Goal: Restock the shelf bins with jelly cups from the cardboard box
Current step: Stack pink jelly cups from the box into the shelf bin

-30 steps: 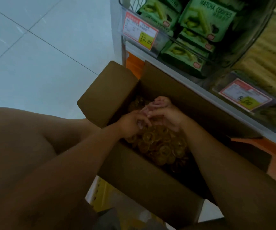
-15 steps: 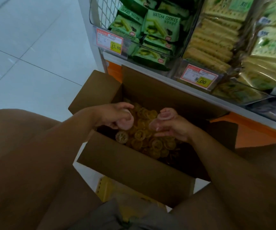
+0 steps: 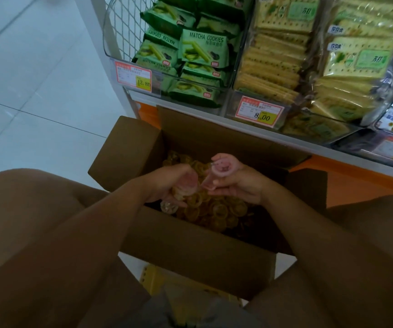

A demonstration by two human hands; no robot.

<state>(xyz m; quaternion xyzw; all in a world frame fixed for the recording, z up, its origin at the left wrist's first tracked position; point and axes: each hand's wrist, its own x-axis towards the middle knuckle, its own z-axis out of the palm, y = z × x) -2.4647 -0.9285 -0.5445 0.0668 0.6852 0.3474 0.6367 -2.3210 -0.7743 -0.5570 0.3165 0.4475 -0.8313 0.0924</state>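
An open cardboard box (image 3: 197, 247) stands on the floor below the shelf, filled with several yellow jelly cups (image 3: 216, 209). My left hand (image 3: 167, 183) hovers over the box's left side, closed around a few cups, pinkish and yellow ones showing between the fingers. My right hand (image 3: 240, 183) is just to its right, holding pink jelly cups (image 3: 221, 169), one with its round lid facing up. Both hands are above the pile, close together but apart.
Clear shelf bins above the box hold green matcha cookie packs (image 3: 202, 48) and cracker packs (image 3: 285, 55), with price tags (image 3: 134, 76) on the fronts. An orange shelf base (image 3: 356, 178) runs behind the box. White tiled floor (image 3: 37, 91) lies to the left. My knees flank the box.
The hands have lifted out of the pile and drawn slightly apart, each now holding cups. The view has tilted up, showing more of the shelf bins.
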